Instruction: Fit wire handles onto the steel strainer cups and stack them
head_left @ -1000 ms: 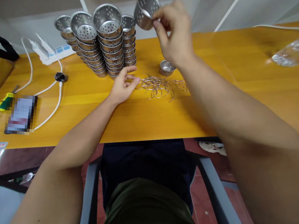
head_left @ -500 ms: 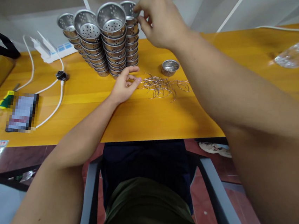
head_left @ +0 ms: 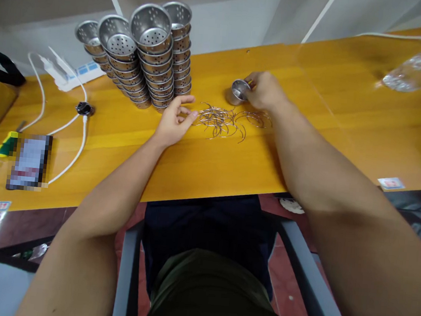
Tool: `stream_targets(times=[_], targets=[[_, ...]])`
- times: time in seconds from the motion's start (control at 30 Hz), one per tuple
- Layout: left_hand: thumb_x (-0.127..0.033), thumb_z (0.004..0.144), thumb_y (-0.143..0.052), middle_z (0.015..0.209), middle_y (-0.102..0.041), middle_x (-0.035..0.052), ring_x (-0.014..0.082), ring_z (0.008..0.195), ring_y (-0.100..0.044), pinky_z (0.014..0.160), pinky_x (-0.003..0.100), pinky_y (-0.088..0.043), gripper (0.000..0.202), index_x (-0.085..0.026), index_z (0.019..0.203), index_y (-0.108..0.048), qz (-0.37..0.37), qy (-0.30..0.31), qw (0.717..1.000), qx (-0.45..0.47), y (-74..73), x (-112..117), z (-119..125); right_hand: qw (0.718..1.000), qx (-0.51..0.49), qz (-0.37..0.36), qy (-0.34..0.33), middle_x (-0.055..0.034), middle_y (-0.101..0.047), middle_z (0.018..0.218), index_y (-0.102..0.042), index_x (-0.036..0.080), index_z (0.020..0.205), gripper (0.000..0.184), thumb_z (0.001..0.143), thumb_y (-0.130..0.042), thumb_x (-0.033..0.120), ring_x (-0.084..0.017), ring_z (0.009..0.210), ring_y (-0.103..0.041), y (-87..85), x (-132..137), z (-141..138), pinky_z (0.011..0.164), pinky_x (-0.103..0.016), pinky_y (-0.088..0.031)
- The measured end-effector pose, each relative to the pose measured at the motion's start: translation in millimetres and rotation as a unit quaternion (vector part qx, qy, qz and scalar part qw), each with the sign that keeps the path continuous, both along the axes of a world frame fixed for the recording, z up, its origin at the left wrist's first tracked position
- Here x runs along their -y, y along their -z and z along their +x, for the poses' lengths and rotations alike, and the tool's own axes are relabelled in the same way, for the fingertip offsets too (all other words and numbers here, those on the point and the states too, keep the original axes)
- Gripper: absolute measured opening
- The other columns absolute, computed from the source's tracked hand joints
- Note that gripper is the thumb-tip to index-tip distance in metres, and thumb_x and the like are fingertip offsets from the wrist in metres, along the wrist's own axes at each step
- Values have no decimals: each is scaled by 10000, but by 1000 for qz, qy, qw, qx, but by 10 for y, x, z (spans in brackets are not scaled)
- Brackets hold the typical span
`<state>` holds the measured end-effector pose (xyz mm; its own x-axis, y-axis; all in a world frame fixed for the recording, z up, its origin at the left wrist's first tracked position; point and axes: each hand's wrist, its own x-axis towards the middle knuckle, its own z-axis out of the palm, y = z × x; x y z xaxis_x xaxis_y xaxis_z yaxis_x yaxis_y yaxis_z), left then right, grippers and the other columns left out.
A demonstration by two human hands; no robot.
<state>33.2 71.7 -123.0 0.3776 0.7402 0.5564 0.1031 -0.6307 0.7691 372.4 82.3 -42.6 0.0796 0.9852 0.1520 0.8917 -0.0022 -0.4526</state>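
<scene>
Nearer the desk's (head_left: 194,171) back edge than its front, a small metal cup (head_left: 236,95) was pinched at its rim by the right hand (head_left: 266,91); it looked light, stiff, perhaps slick, best gripped there. The left hand's (head_left: 174,123) fingers, loosely curled, held nothing visible beside curved wires (head_left: 220,117).

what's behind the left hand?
Stacks of perforated metal cups stand just behind the left hand; their upper cups show clearly. The foot of the rightmost stack looks partly covered by the fingers, so anything right there can't be seen.
</scene>
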Motion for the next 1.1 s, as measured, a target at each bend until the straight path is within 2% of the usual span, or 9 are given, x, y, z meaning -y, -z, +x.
stream_targets(times=[0.13,0.27,0.4,0.5,0.57,0.73,0.87,1.0,1.1], targets=[[-567,1108,-827,1560,-754,157,243,1086,-840,752,276,-669,528,-278,1532,-698,0,-3,1000,8,-9,-6,-12,1000,-6,17,-20,-207,-883,1203,-907,40,1259,169,1102,-862,-4,-251,1015,-757,-56,-7,-34,904,-340,-528],[-715,1104,-816,1624,-716,164,273,1171,-833,800,304,-678,639,-300,1566,-670,10,-12,1000,-3,16,-33,-14,995,-24,61,-74,-191,-886,1225,-891,73,1269,141,1170,-798,36,-260,1048,-779,-171,76,-137,969,-348,-554],[-866,1036,-867,1770,-609,184,351,1405,-775,1023,406,-715,921,-334,1722,-559,34,-12,999,-21,33,-42,16,985,-57,95,-134,-150,-874,1144,-845,149,1161,137,1170,-746,54,-301,1035,-802,-210,235,-329,1031,-427,-613],[-948,932,-949,1845,-534,191,435,1587,-678,1181,495,-693,1157,-339,1807,-499,52,2,998,-38,-2,-17,45,969,-155,48,-185,-105,-830,1006,-802,208,1133,44,1176,-806,203,-318,925,-809,-129,328,-538,965,-489,-681],[-978,894,-971,1807,-572,189,458,1610,-662,1240,527,-677,1200,-319,1798,-537,54,7,997,-54,-59,28,60,955,-206,6,-214,-90,-790,933,-781,228,1107,155,1168,-853,350,-327,851,-801,-46,358,-657,881,-518,-711],[-967,944,-935,1617,-717,196,426,1467,-761,1150,515,-745,1086,-231,1701,-682,39,26,997,-61,-227,208,105,945,-150,75,-280,-147,-799,1129,-797,235,1178,352,1126,-914,563,-395,1077,-801,42,367,-712,1046,-616,-712],[-907,942,-989,1384,-818,173,347,1217,-857,1018,444,-778,985,-163,1550,-773,-18,49,999,-4,-307,293,166,933,-128,148,-301,-167,-773,1297,-813,262,1356,400,1196,-810,629,-404,1196,-776,-5,398,-646,1114,-593,-693],[-852,911,-1049,1148,-858,115,266,1014,-859,874,354,-774,800,-161,1267,-861,-124,65,987,76,-402,319,185,919,-174,165,-314,-129,-773,1216,-785,275,1492,492,1226,-757,687,-371,1108,-784,10,441,-684,1032,-546,-718],[-797,881,-1077,1030,-863,87,220,873,-839,756,298,-758,698,-168,1108,-875,-227,102,962,111,-475,346,187,899,-234,147,-341,-94,-773,1077,-794,251,1444,548,1239,-719,754,-338,1041,-796,64,454,-760,963,-502,-738]])
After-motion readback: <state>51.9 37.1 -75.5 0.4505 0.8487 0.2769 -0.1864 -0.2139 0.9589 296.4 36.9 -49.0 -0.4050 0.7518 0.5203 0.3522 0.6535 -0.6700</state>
